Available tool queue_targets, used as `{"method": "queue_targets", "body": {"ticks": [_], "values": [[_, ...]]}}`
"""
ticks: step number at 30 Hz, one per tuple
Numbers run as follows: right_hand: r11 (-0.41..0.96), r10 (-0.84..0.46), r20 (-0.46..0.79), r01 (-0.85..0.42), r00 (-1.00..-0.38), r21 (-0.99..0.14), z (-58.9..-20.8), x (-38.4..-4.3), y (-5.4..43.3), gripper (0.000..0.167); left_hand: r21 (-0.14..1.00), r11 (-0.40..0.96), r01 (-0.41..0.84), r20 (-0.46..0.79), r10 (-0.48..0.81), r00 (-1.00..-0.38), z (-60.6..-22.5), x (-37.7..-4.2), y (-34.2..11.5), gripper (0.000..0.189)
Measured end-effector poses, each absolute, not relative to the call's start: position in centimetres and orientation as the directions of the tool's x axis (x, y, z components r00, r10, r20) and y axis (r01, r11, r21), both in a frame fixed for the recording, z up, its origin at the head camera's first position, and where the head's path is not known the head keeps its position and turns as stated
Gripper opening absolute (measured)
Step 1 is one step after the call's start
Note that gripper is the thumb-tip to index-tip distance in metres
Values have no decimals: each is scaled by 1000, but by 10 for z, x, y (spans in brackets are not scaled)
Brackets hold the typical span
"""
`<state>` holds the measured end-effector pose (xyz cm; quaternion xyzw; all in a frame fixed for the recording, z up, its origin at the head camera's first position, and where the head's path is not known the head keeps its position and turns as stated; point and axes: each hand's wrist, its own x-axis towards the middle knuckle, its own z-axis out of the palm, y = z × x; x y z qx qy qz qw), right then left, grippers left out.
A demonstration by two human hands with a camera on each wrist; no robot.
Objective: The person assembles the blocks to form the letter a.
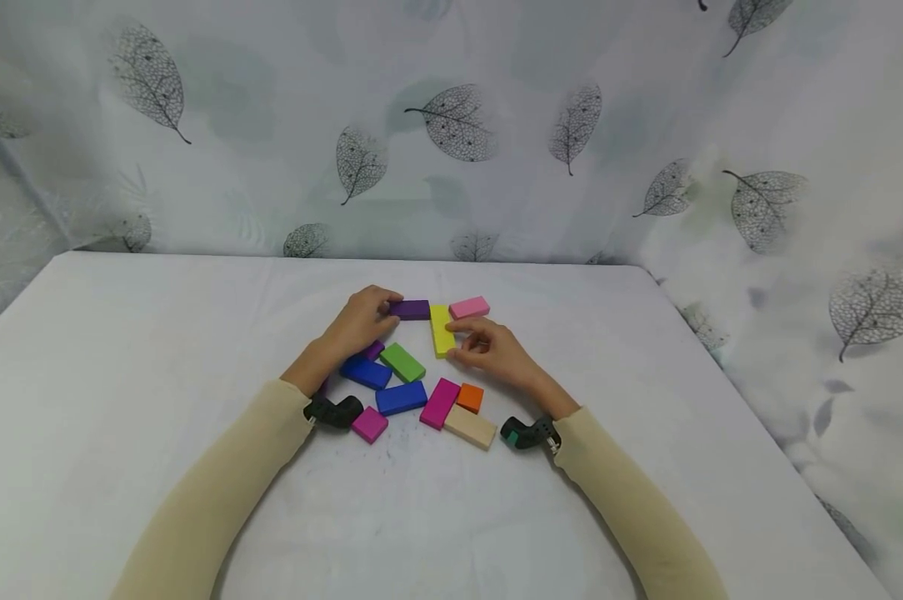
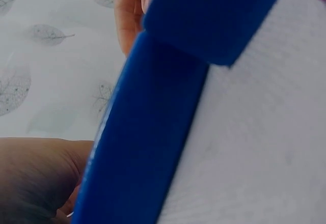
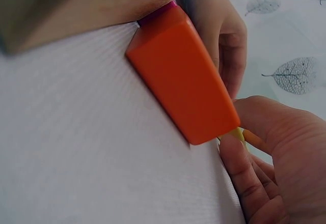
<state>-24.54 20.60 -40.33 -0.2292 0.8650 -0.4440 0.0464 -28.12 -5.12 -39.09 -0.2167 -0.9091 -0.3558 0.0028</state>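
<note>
In the head view my left hand (image 1: 361,319) holds the left end of a dark purple block (image 1: 414,310) between thumb and fingers. My right hand (image 1: 491,348) has its thumb and index finger on a yellow block (image 1: 441,331), pinching it. The yellow block's upper end touches or nearly touches the purple block's right end. A pink block (image 1: 470,307) lies just right of the yellow block's top. A sliver of the yellow block (image 3: 237,134) shows between the right fingers in the right wrist view. Blue blocks (image 2: 142,127) hide much of the left hand in the left wrist view.
Nearer me lie a green block (image 1: 402,362), two blue blocks (image 1: 401,398), a magenta block (image 1: 440,403), an orange block (image 1: 470,397) and a beige block (image 1: 471,426). A small magenta block (image 1: 370,424) sits beside the left wrist camera (image 1: 335,412).
</note>
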Motion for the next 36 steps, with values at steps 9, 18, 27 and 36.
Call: {"method": "queue_targets", "body": {"ticks": [9, 18, 27, 36], "values": [[506, -425, 116, -342, -898, -792, -404, -245, 206, 43, 650, 649, 395, 130, 416, -900, -389, -282, -53, 42], [497, -432, 109, -337, -895, -799, -407, -245, 206, 44, 645, 661, 382, 131, 398, -908, -390, -281, -53, 44], [508, -434, 94, -330, -896, -796, -376, -225, 193, 42, 650, 667, 363, 99, 400, -911, -383, -277, -60, 46], [510, -442, 103, -344, -891, -789, -368, -220, 195, 41, 611, 707, 355, 62, 405, -912, -381, -273, -73, 50]]}}
